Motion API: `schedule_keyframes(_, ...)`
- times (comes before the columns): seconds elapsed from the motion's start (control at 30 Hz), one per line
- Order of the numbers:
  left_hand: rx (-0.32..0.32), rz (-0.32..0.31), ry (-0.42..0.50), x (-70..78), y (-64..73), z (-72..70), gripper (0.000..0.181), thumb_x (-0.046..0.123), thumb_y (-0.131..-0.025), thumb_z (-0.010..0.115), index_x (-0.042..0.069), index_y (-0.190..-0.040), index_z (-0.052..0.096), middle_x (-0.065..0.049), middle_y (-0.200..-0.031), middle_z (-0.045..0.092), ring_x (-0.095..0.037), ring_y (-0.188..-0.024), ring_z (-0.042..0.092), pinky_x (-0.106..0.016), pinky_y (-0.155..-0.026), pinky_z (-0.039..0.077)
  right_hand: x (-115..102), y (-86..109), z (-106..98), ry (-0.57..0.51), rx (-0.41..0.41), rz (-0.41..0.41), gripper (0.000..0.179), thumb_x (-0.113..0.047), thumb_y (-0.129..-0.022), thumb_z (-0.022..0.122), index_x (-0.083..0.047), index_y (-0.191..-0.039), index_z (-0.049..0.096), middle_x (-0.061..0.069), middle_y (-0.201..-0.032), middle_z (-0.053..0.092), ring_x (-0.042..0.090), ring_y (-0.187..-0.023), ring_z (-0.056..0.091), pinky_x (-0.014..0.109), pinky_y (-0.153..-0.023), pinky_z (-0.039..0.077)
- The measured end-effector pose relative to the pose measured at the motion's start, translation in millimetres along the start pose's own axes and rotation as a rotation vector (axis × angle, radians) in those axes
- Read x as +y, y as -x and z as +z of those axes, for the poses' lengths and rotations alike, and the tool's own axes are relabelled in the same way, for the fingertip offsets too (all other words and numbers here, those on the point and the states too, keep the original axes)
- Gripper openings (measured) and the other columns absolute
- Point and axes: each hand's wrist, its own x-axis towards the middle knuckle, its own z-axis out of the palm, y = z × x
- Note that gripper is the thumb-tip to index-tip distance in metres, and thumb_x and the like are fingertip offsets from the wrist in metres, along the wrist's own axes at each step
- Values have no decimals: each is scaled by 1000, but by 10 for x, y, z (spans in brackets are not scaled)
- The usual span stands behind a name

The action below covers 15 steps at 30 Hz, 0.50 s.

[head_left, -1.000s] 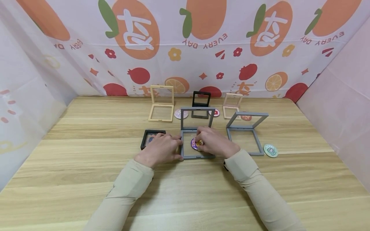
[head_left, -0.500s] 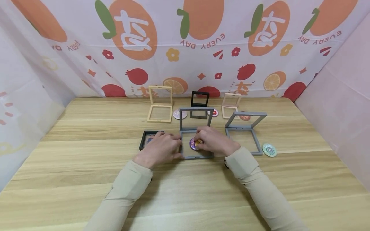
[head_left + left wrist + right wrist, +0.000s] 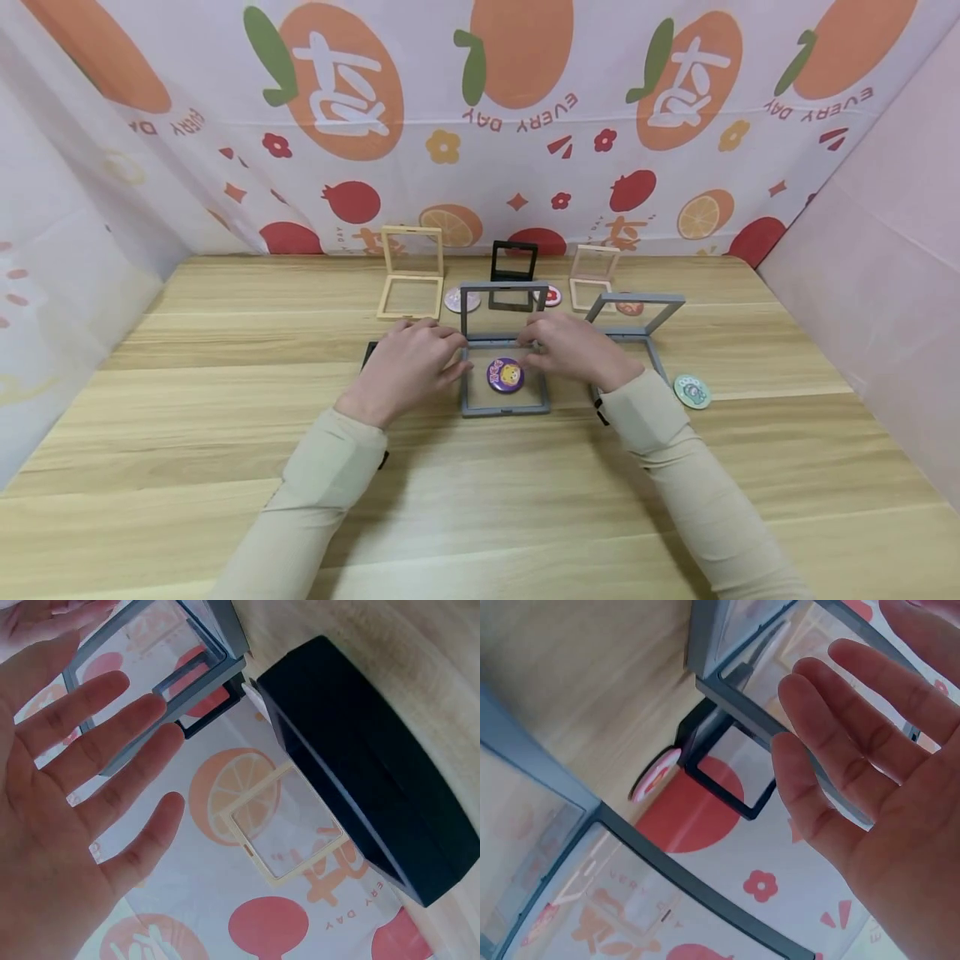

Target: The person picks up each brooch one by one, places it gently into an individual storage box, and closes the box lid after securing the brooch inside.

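A purple round badge (image 3: 506, 376) with a yellow bear face lies inside the base of the middle grey display frame (image 3: 506, 411), whose lid stands up behind it. My left hand (image 3: 405, 367) hovers at the frame's left side; in the left wrist view its fingers (image 3: 97, 739) are extended and hold nothing. On the other side is my right hand (image 3: 581, 350), partly over the right grey frame (image 3: 660, 364), its fingers (image 3: 847, 754) relaxed with nothing between them. A black frame (image 3: 367, 772) stands beside the left hand, mostly hidden by it in the head view.
Behind stand a yellow open frame (image 3: 411, 316), a small black open frame (image 3: 513, 247) and a pink open frame (image 3: 596, 249). Badges lie near them, including a lilac one (image 3: 462, 300) and a red-and-white one (image 3: 552, 296). A mint badge (image 3: 692, 392) lies at the right.
My right hand has let go of the purple badge and drawn back to the right, leaving it in the frame. My left hand has come off the frame's left edge. The head view shifted slightly.
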Motion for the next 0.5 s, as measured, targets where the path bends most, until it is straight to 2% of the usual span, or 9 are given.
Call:
schedule_keyframes(0.23, 54, -11, -13, -23, -11, -37, 18, 22, -91, 78, 5, -95, 75, -7, -91, 75, -30, -83, 69, -51, -77, 56, 50, 29, -52, -12, 41, -18, 23, -15, -91, 78, 1, -109, 76, 12, -108, 71, 27, -96, 69, 40, -85, 57)
schedule_keyframes(0.5, 68, -19, -11, -47, -50, -103, 18, 22, -92, 78, 6, -93, 71, -7, -87, 74, -29, -77, 67, -49, -69, 54, 84, 43, -135, -35, 48, 16, 24, -14, -92, 77, 2, -110, 76, 14, -113, 71, 29, -103, 68, 43, -90, 56)
